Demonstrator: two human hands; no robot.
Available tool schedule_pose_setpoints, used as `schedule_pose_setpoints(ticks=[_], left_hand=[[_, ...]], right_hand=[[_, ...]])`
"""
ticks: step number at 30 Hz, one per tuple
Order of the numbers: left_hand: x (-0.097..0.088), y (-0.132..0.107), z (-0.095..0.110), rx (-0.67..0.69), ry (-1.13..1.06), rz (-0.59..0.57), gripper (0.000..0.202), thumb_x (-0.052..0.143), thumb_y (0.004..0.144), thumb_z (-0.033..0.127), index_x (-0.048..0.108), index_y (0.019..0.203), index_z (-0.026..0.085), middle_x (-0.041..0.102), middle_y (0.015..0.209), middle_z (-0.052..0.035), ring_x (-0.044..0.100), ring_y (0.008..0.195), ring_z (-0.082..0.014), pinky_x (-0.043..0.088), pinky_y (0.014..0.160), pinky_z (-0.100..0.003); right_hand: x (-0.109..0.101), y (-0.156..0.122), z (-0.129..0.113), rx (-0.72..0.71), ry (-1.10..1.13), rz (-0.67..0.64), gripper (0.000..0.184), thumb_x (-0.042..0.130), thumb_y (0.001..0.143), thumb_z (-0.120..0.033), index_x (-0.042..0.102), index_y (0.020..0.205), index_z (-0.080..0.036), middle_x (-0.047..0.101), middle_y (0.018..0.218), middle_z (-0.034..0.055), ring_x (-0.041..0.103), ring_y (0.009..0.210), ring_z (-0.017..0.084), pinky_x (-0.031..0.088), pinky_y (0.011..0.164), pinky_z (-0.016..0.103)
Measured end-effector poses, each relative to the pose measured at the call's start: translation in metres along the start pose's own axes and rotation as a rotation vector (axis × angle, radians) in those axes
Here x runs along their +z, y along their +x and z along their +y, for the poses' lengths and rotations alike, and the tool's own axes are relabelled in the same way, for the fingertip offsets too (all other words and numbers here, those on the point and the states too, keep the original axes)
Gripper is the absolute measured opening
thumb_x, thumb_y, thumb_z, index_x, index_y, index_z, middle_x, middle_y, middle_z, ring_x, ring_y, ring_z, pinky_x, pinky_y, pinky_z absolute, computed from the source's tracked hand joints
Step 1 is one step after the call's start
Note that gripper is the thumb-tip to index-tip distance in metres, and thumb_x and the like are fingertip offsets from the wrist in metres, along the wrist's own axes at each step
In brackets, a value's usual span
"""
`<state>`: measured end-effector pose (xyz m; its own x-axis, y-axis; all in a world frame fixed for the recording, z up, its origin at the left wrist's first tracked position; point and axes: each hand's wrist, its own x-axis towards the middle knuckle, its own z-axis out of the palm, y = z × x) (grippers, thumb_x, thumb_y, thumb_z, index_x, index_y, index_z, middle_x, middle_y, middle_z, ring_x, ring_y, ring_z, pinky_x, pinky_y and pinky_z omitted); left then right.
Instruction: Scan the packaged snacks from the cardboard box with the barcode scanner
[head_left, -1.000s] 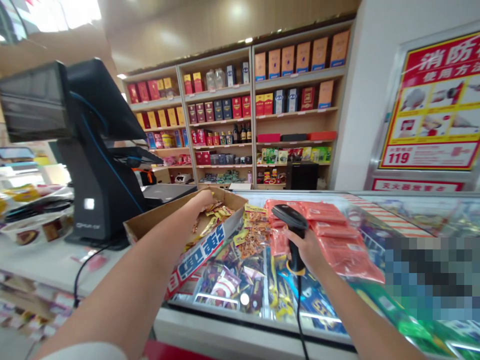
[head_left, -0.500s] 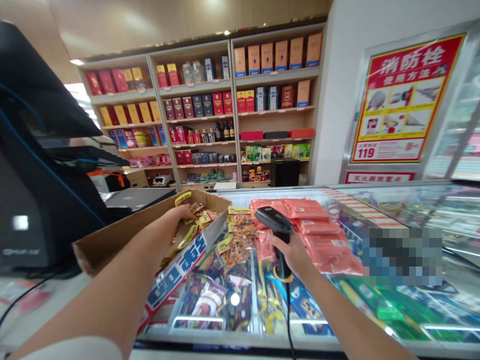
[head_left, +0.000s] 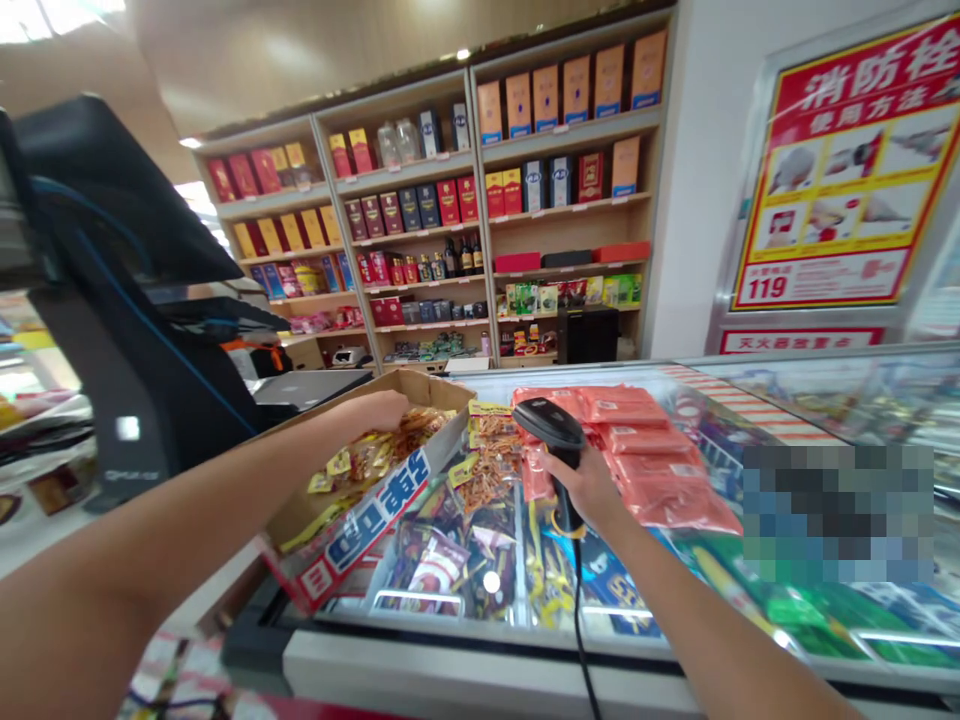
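My left hand (head_left: 382, 409) reaches into an open cardboard box (head_left: 360, 520) that lies on a glass freezer lid. Its fingers are curled down over the small yellow snack packets (head_left: 360, 462) in the box; what they grip is hidden. My right hand (head_left: 589, 487) is wrapped round the handle of a black barcode scanner (head_left: 550, 424), whose head points left toward a pile of small orange-and-yellow snack packets (head_left: 491, 455). The scanner's cable (head_left: 579, 620) hangs down toward me.
Red plastic packs (head_left: 645, 450) are stacked on the glass freezer (head_left: 750, 600) to the right of the scanner. A black till screen on a stand (head_left: 120, 300) rises at the left. Shelves of boxed goods and bottles (head_left: 450, 220) line the back wall. A red notice (head_left: 847, 170) hangs on the right.
My left hand has dipped lower into the box onto the packets. The view swung slightly, bringing more of the till screen in. My right hand keeps the scanner in about the same place.
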<state>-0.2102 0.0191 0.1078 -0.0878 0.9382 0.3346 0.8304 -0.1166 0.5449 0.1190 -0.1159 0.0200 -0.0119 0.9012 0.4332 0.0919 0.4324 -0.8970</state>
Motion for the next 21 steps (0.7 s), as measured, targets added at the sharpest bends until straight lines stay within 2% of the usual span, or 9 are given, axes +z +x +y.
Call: schedule_pose_setpoints(ticks=[3, 5, 7, 9, 12, 14, 16, 19, 21], left_hand=[[-0.015, -0.021, 0.017, 0.035, 0.309, -0.211, 0.035, 0.070, 0.067, 0.029, 0.049, 0.041, 0.019, 0.039, 0.036, -0.0023, 0.062, 0.069, -0.0265, 0.049, 0.078, -0.034], [-0.027, -0.033, 0.030, 0.072, 0.486, -0.299, 0.034, 0.070, 0.065, 0.025, 0.049, 0.039, 0.018, 0.042, 0.038, -0.0032, 0.063, 0.072, -0.0268, 0.048, 0.080, -0.034], [-0.040, -0.041, 0.042, 0.075, 0.522, -0.257, 0.034, 0.069, 0.064, 0.022, 0.049, 0.038, 0.018, 0.045, 0.041, -0.0044, 0.063, 0.073, -0.0269, 0.046, 0.080, -0.033], [-0.050, -0.045, 0.051, 0.060, 0.489, -0.151, 0.030, 0.066, 0.068, 0.021, 0.052, 0.042, 0.017, 0.049, 0.045, -0.0050, 0.063, 0.073, -0.0260, 0.045, 0.078, -0.032], [-0.053, -0.050, 0.059, 0.032, 0.416, -0.005, 0.024, 0.058, 0.077, 0.024, 0.061, 0.055, 0.017, 0.053, 0.051, -0.0047, 0.062, 0.071, -0.0225, 0.044, 0.071, -0.028], [-0.043, -0.057, 0.063, -0.017, 0.196, 0.090, 0.025, 0.054, 0.081, 0.027, 0.062, 0.060, 0.017, 0.053, 0.051, -0.0033, 0.060, 0.063, -0.0193, 0.044, 0.064, -0.026], [-0.022, -0.067, 0.069, -0.085, -0.194, 0.130, 0.025, 0.056, 0.082, 0.031, 0.061, 0.062, 0.016, 0.053, 0.051, -0.0018, 0.056, 0.053, -0.0167, 0.044, 0.057, -0.026], [0.024, -0.082, 0.080, -0.218, -0.787, 0.047, 0.021, 0.065, 0.077, 0.031, 0.060, 0.065, 0.015, 0.057, 0.054, -0.0017, 0.055, 0.046, -0.0154, 0.045, 0.050, -0.027], [0.056, -0.088, 0.086, -0.331, -1.051, -0.024, 0.021, 0.069, 0.074, 0.027, 0.056, 0.063, 0.015, 0.055, 0.053, -0.0008, 0.053, 0.042, -0.0132, 0.044, 0.045, -0.025]], right_hand=[[0.000, 0.001, -0.002, 0.001, -0.017, 0.011, 0.030, 0.063, 0.074, -0.041, 0.058, 0.053, -0.020, 0.057, 0.042, 0.0009, 0.055, 0.041, 0.016, 0.044, 0.046, 0.026], [-0.001, 0.002, -0.001, 0.012, -0.005, 0.002, 0.029, 0.063, 0.074, -0.041, 0.059, 0.054, -0.020, 0.057, 0.043, 0.0010, 0.055, 0.041, 0.016, 0.044, 0.046, 0.026], [-0.002, 0.003, 0.000, 0.020, 0.013, -0.007, 0.030, 0.063, 0.075, -0.040, 0.058, 0.053, -0.020, 0.058, 0.044, 0.0012, 0.056, 0.042, 0.016, 0.045, 0.046, 0.025], [-0.002, 0.004, 0.002, 0.034, 0.029, 0.000, 0.031, 0.064, 0.074, -0.040, 0.057, 0.052, -0.019, 0.057, 0.044, 0.0012, 0.055, 0.041, 0.015, 0.045, 0.045, 0.025], [-0.002, 0.005, 0.003, 0.065, 0.060, 0.047, 0.027, 0.066, 0.070, -0.041, 0.059, 0.057, -0.018, 0.056, 0.044, 0.0002, 0.053, 0.040, 0.015, 0.043, 0.043, 0.026], [-0.002, 0.005, 0.003, 0.078, 0.071, 0.067, 0.027, 0.067, 0.069, -0.043, 0.061, 0.061, -0.018, 0.056, 0.045, -0.0004, 0.051, 0.039, 0.014, 0.043, 0.042, 0.026], [-0.002, 0.005, 0.004, 0.080, 0.066, 0.068, 0.028, 0.067, 0.070, -0.044, 0.062, 0.063, -0.017, 0.057, 0.046, -0.0001, 0.052, 0.040, 0.014, 0.043, 0.042, 0.026], [-0.002, 0.005, 0.003, 0.068, 0.040, 0.074, 0.028, 0.067, 0.069, -0.044, 0.062, 0.062, -0.018, 0.058, 0.046, 0.0010, 0.053, 0.041, 0.015, 0.044, 0.043, 0.027], [-0.003, 0.004, 0.002, 0.056, 0.009, 0.095, 0.029, 0.069, 0.068, -0.044, 0.060, 0.058, -0.019, 0.057, 0.045, 0.0010, 0.053, 0.041, 0.016, 0.044, 0.043, 0.027]])
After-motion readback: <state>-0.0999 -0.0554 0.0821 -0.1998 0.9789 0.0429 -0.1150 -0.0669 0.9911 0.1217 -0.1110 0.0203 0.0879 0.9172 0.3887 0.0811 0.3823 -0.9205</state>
